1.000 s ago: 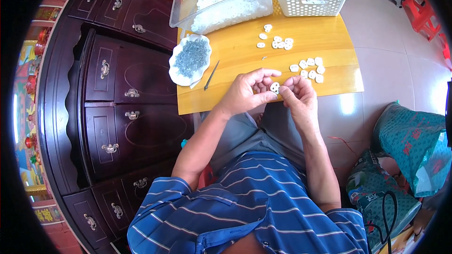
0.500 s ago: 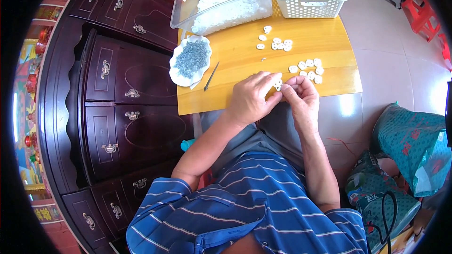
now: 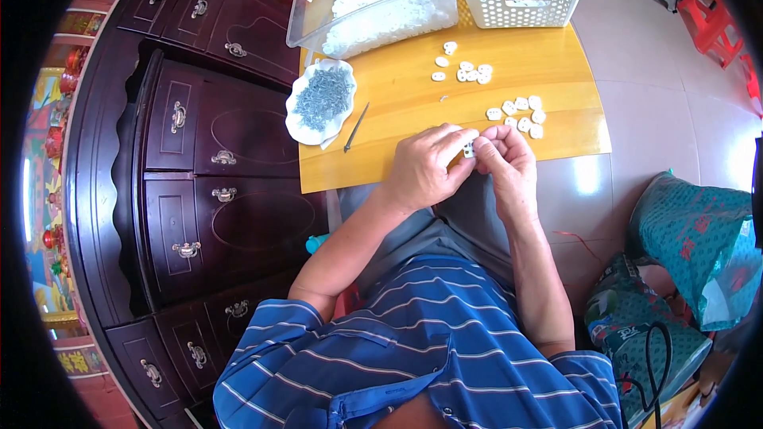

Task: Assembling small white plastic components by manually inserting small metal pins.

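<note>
Over the near edge of the yellow wooden table [image 3: 381,167], my left hand [image 3: 429,160] pinches a small white plastic piece with dark holes [image 3: 468,148]. My right hand [image 3: 509,160] has its thumb and forefinger closed at the same piece, from the right side; whether a smaller part sits between those fingertips is hidden. Just beyond my right hand lie several loose white pieces with holes [image 3: 522,103]. Farther back is a second cluster of similar pieces [image 3: 474,73]. A tiny metallic-looking bit [image 3: 443,98] rests between the clusters and my left hand.
At the left stands a white scalloped dish [image 3: 296,129] heaped with small grey screws or pins [image 3: 322,99], beside a thin dark screwdriver-like tool [image 3: 357,127]. A clear bin [image 3: 298,20] and a white perforated basket [image 3: 524,16] hold many white parts. A dark drawer cabinet [image 3: 254,139] borders the left.
The white piece has turned slightly between my fingertips, showing its dark holes differently. Both hands stay nearly in place.
</note>
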The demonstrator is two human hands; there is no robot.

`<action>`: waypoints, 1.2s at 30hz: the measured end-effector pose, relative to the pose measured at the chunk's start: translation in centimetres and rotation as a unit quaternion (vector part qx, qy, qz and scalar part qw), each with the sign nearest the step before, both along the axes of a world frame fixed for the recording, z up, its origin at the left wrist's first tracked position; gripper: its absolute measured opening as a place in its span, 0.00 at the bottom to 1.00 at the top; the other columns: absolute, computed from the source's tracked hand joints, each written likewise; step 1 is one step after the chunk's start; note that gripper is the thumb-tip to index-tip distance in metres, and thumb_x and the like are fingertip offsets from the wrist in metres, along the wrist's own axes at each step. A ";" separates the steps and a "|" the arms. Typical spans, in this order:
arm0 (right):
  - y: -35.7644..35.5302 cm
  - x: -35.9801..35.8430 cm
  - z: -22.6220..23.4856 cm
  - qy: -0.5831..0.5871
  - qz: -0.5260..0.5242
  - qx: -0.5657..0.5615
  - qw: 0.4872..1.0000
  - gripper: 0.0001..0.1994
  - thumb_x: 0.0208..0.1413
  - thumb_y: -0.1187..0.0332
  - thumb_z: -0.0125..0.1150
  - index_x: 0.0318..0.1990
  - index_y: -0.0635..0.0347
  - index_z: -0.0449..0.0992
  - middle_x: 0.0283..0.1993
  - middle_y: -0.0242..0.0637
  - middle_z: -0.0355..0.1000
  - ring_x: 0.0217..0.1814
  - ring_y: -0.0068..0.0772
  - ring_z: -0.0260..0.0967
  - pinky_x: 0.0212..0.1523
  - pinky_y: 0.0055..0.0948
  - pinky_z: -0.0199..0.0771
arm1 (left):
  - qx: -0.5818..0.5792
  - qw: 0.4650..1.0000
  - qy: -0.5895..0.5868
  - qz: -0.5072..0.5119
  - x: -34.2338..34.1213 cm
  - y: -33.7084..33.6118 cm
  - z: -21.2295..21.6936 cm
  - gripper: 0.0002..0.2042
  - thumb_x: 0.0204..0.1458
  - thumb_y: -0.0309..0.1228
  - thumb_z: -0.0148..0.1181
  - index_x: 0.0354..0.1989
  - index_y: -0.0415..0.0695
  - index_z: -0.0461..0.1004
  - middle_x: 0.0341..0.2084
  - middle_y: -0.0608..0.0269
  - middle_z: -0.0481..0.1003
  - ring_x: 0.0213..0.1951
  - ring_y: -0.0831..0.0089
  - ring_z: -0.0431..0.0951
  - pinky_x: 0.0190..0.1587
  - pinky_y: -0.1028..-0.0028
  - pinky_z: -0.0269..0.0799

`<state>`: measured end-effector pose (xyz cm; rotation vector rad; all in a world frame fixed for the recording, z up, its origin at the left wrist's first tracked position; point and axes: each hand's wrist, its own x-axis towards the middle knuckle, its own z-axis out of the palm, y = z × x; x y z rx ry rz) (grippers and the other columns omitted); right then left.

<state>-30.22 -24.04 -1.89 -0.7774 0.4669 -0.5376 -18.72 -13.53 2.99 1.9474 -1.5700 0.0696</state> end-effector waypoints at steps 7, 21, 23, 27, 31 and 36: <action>-0.1 0.0 -0.4 0.000 -0.013 -0.005 1.000 0.05 0.64 0.73 0.65 0.43 0.58 0.74 0.33 0.25 0.74 0.31 0.13 0.66 0.35 0.16 0.65 | -0.009 1.000 -0.002 0.001 -0.1 -0.3 0.0 0.13 0.50 0.26 0.70 0.44 0.39 0.80 0.36 0.53 0.81 0.37 0.55 0.84 0.39 0.64 0.80; -0.1 -0.1 -0.6 0.004 -0.021 -0.019 1.000 0.04 0.63 0.76 0.64 0.42 0.59 0.76 0.34 0.26 0.76 0.33 0.13 0.70 0.36 0.15 0.67 | -0.024 1.000 0.002 -0.008 0.3 -0.4 -0.6 0.12 0.48 0.23 0.72 0.41 0.39 0.81 0.34 0.54 0.82 0.35 0.56 0.83 0.38 0.65 0.80; -0.1 -0.1 -0.6 0.005 -0.020 -0.019 1.000 0.04 0.62 0.77 0.64 0.42 0.60 0.76 0.35 0.26 0.76 0.34 0.13 0.71 0.36 0.15 0.68 | -0.031 0.999 0.001 -0.010 0.4 -0.3 -0.9 0.12 0.47 0.23 0.72 0.41 0.39 0.81 0.33 0.54 0.82 0.35 0.56 0.83 0.38 0.65 0.80; -0.3 -0.2 -1.0 0.002 -0.019 -0.019 1.000 0.04 0.62 0.78 0.65 0.42 0.61 0.76 0.36 0.27 0.77 0.36 0.14 0.73 0.39 0.15 0.72 | -0.035 0.999 0.008 -0.017 0.4 -0.3 -1.0 0.12 0.47 0.22 0.72 0.40 0.38 0.81 0.33 0.53 0.82 0.35 0.56 0.83 0.37 0.65 0.80; -0.2 -0.1 -1.6 0.007 -0.017 -0.037 0.999 0.04 0.62 0.79 0.64 0.41 0.62 0.76 0.36 0.28 0.77 0.36 0.14 0.74 0.42 0.16 0.74 | -0.049 0.999 0.013 -0.016 0.5 -0.3 -1.4 0.11 0.47 0.22 0.72 0.40 0.38 0.81 0.32 0.53 0.82 0.34 0.56 0.83 0.37 0.65 0.80; -0.1 -0.1 -1.4 0.013 -0.020 -0.045 0.999 0.04 0.62 0.78 0.64 0.41 0.63 0.76 0.36 0.29 0.78 0.37 0.15 0.74 0.42 0.17 0.75 | -0.059 0.996 0.065 -0.020 0.5 -0.2 -1.4 0.11 0.47 0.21 0.72 0.40 0.36 0.81 0.32 0.51 0.82 0.32 0.57 0.83 0.35 0.67 0.79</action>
